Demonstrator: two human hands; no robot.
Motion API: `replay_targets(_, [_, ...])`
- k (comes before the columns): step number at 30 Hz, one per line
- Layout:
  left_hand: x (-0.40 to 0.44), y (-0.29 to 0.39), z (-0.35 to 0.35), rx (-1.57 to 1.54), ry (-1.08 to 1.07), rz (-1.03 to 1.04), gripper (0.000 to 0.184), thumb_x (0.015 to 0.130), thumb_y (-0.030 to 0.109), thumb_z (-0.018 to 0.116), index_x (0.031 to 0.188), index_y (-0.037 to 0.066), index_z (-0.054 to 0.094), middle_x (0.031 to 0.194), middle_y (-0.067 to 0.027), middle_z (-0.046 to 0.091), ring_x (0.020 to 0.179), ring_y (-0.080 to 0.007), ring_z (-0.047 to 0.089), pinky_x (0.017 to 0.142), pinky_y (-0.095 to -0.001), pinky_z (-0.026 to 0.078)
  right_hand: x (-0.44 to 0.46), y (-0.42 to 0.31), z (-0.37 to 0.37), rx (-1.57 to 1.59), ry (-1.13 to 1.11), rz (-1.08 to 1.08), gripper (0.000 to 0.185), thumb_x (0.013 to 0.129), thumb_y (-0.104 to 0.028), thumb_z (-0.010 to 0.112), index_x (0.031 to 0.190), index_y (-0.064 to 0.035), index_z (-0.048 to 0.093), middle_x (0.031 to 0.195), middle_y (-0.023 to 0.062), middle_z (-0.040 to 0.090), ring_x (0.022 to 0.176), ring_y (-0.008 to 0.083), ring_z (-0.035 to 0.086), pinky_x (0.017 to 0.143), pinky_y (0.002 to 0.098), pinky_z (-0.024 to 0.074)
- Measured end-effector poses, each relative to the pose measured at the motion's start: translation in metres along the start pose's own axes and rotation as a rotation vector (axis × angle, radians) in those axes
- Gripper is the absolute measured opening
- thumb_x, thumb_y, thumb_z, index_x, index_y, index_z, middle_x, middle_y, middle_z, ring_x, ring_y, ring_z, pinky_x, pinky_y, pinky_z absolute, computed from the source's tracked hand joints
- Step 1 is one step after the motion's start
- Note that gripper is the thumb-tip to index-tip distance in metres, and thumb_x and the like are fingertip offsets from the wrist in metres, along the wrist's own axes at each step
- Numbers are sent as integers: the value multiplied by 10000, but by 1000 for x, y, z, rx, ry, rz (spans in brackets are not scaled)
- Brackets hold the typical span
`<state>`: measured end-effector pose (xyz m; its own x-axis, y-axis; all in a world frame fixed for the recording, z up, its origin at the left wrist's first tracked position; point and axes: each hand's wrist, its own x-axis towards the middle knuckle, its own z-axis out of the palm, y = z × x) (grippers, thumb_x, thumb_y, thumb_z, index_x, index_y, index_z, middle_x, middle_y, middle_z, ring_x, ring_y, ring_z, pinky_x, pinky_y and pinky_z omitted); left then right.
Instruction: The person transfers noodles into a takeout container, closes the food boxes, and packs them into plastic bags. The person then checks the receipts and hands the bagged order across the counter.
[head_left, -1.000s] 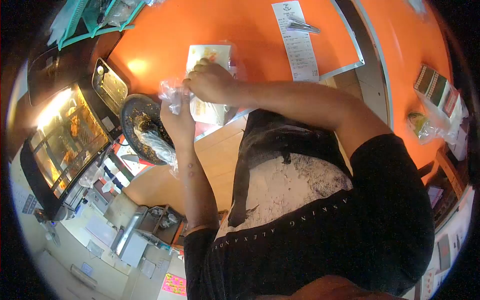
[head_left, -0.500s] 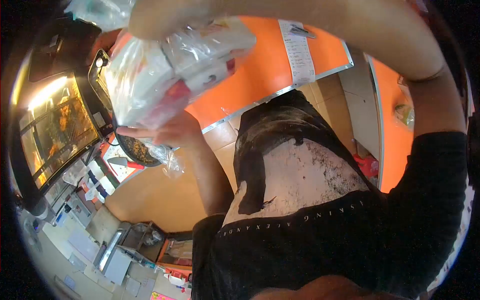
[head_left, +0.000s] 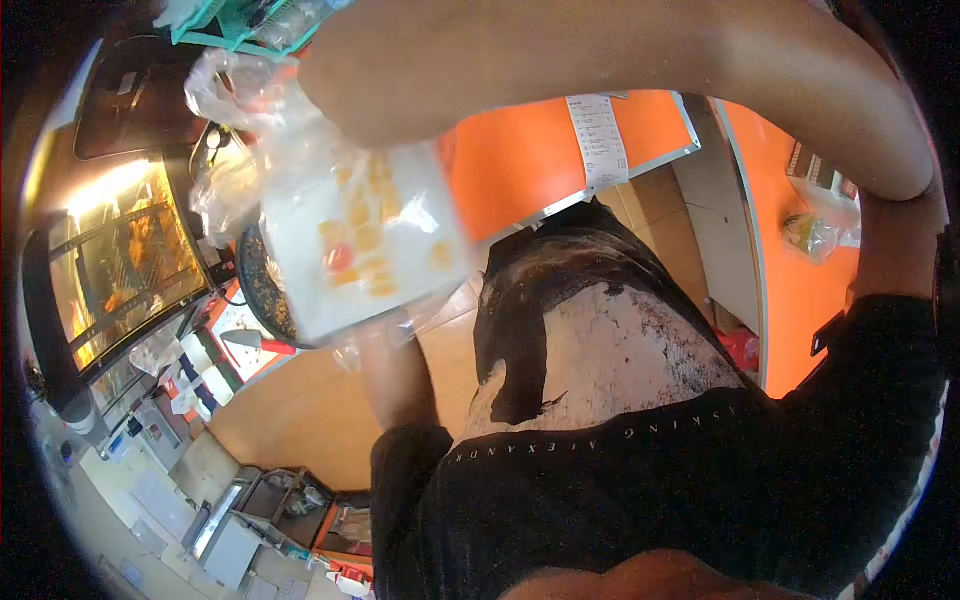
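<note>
white box (head_left: 315, 245) in clear bag (head_left: 228, 195), blocking black pan (head_left: 258, 285), knife (head_left: 264, 344) nearby, right hand (head_left: 350, 90) overlapping, both grips hidden, closure unclear

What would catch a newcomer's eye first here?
Probably the white box with yellowish marks, wrapped in a clear plastic bag and raised left of centre, with the right hand at its top. Next, the brightly lit glass case at the far left, and the vivid orange counter behind the box. Below the case, a red-handled knife also stands out.
</note>
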<state>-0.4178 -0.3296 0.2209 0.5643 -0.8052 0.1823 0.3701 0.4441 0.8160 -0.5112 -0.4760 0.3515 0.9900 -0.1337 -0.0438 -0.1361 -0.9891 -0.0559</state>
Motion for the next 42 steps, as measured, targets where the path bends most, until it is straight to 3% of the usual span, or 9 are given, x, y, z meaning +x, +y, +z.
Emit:
replay_targets(10, [-10, -20, -4, 89, -25, -220, 597, 960, 326, 535, 1476, 61, 390, 1297, -89, 540, 1058, -194, 565, 920, -378, 474, -56, -19, 63, 80, 162, -512, 172, 838, -183, 580, 883, -93, 720, 821, 81, 703, 752, 269, 693, 660, 439, 563])
replay_targets(18, [-72, -81, -88, 220, 278, -678, 530, 962, 182, 565, 1451, 35, 425, 1232, -89, 564, 955, -166, 598, 828, -320, 520, -93, -35, 163, 567, 296, 146, 170, 776, -97, 577, 854, -15, 704, 927, 143, 704, 878, 323, 685, 783, 447, 548])
replay_targets(21, [-100, -70, -118, 444, 594, -509, 510, 962, 128, 576, 1442, 25, 438, 1207, -89, 573, 916, -156, 610, 793, -298, 537, -97, -32, 211, 683, 287, 339, 172, 770, -79, 569, 846, -6, 706, 975, 186, 706, 882, 327, 692, 792, 457, 536])
replay_targets(25, [-83, -52, -67, 885, -187, -132, 597, 891, -51, 622, 1449, 5, 419, 1175, -80, 563, 870, -133, 601, 739, -282, 529, -93, -38, 268, 833, 420, 339, 154, 797, -79, 600, 904, -32, 701, 960, 156, 709, 880, 320, 692, 792, 428, 539])
replay_targets(29, [-40, -69, -46, 882, -456, -473, 599, 724, -152, 640, 1306, -15, 592, 1055, -61, 620, 843, -134, 606, 753, -278, 511, -88, -45, 275, 870, 490, 194, 171, 825, -120, 638, 975, -56, 688, 932, 114, 697, 879, 318, 677, 822, 407, 538])
replay_targets(33, [-34, -83, -52, 774, -672, -363, 407, 770, -8, 664, 1177, -19, 661, 977, -67, 638, 829, -175, 640, 721, -268, 511, -98, -47, 254, 772, 744, 141, 187, 849, -163, 663, 1030, -122, 688, 993, 89, 684, 941, 298, 665, 847, 421, 531])
replay_targets(37, [-60, -82, -33, 824, -522, -441, 289, 804, 80, 700, 1069, -32, 679, 945, -128, 660, 857, -239, 668, 764, -308, 530, -122, -36, 233, 739, 537, 40, 207, 835, -202, 696, 1030, -132, 690, 998, 93, 685, 945, 311, 663, 832, 419, 529])
replay_targets(41, [-63, -85, -21, 1121, -704, 101, 245, 796, 43, 730, 1038, 15, 700, 975, -125, 697, 866, -269, 681, 766, -328, 554, -170, 10, 213, 1067, 255, 18, 216, 907, -257, 685, 1047, -93, 679, 1027, 99, 700, 964, 283, 679, 846, 402, 529])
replay_targets(42, [-64, -86, -17, 1124, -698, 101, 245, 796, 43, 730, 1038, 15, 700, 975, -125, 697, 866, -269, 681, 766, -328, 554, -177, 40, 212, 1038, 270, 275, 234, 922, -282, 666, 1083, -113, 684, 1050, 95, 714, 969, 259, 690, 835, 396, 537])
